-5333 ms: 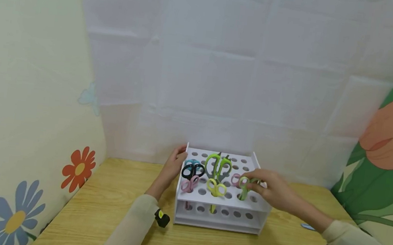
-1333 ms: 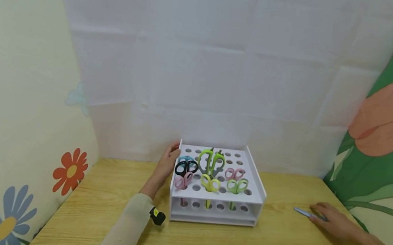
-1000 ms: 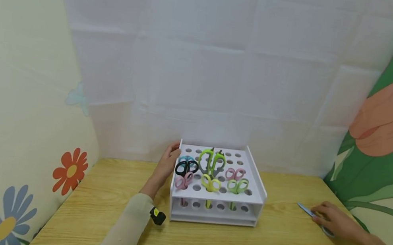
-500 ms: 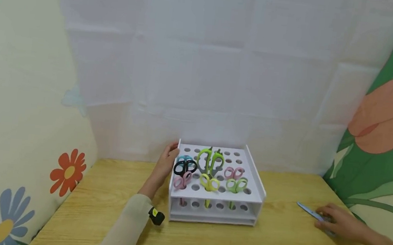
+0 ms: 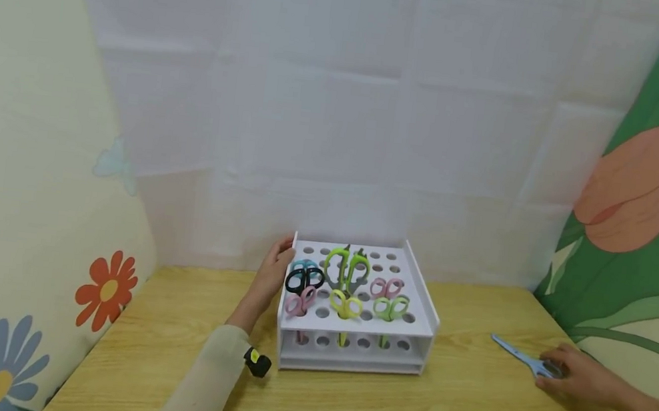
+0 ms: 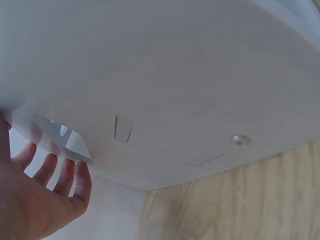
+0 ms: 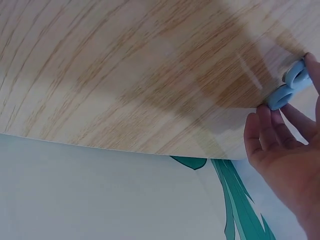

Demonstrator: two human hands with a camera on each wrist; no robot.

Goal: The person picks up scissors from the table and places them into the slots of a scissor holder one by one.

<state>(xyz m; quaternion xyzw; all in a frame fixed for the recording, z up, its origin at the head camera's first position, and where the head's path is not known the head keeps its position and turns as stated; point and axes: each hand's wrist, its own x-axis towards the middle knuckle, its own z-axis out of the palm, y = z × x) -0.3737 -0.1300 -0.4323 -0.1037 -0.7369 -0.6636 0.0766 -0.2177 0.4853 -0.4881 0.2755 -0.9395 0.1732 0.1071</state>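
Observation:
On the wooden table stands a white rack (image 5: 352,329) with rows of round holes. My left hand (image 5: 269,278) grips its left side panel; in the left wrist view that hand (image 6: 47,200) has its fingertips at the edge of a cutout. At the right, my right hand (image 5: 582,379) pinches the handles of light blue scissors (image 5: 521,356) lying on the table, blades pointing to the back left. The right wrist view shows the blue handle loops (image 7: 273,101) between thumb and fingers. Several scissors hang in the rack, among them black (image 5: 304,289) and yellow (image 5: 345,309) ones.
Large bright green scissors (image 5: 330,266) stick up highest from the rack. A white sheet (image 5: 317,97) hangs behind the table (image 5: 184,324). Flower-patterned cloths flank both sides, with a red flower (image 5: 108,290) at the left.
My right hand let go of the light green scissors, which hang in the rack, and moved right to the blue scissors. These have turned slightly. My left hand has stayed on the rack.

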